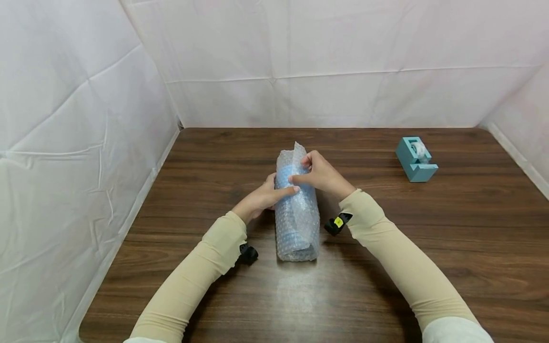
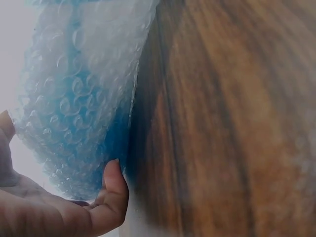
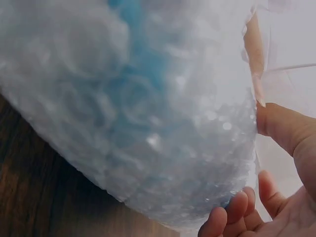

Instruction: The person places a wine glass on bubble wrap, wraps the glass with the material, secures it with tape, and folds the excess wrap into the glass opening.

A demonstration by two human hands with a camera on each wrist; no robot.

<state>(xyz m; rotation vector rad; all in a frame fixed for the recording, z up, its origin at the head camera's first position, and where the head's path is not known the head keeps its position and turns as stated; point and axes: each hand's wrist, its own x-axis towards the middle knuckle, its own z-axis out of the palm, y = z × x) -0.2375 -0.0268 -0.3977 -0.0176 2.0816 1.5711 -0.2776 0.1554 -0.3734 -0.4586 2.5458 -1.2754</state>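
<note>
A bubble-wrap roll (image 1: 296,224) lies lengthwise on the table, a light-blue object (image 1: 285,177) showing faintly through it. What the blue object is cannot be made out. From the left side my left hand (image 1: 265,195) grips the roll, thumb across its top and fingers around its side. My right hand (image 1: 320,175) holds the wrap near the far end, thumb on top by the loose edge and fingers at the right side. In the left wrist view, the fingers (image 2: 116,190) curl against the bubble wrap (image 2: 74,118). The right wrist view shows fingertips (image 3: 237,207) against the wrap.
A teal tape dispenser (image 1: 416,159) with clear tape stands at the back right of the dark wooden table (image 1: 206,157). White sheets (image 1: 326,62) hang behind the table and at both sides.
</note>
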